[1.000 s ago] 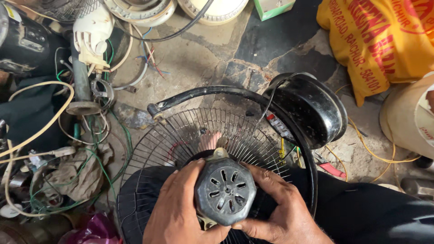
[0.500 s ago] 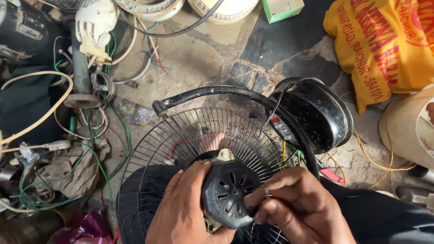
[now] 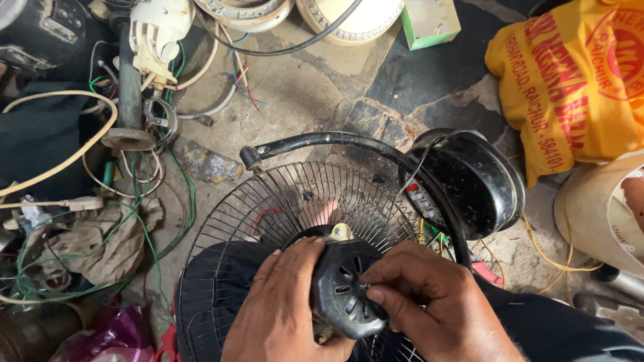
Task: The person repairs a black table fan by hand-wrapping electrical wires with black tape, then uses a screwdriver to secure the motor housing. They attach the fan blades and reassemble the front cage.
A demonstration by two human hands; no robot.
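I am steadying the black motor cover (image 3: pixel 347 291) at the wire fan guard's (image 3: pixel 295 201) hub, over my lap. Left hand (image 3: pixel 285 315) is cupping its side; right hand (image 3: pixel 429 308) is pinching something at its vents (too small to tell), needing careful fingertip control.

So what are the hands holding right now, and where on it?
Both grip the black vented motor cover: the left hand wraps its left side, and the right hand fingers pinch its vented face.

Left hand (image 3: pixel 282 315) cups black motor cover (image 3: pixel 345 295); right hand (image 3: pixel 429 308) fingertips on vents, over wire fan guard (image 3: pixel 282 201)
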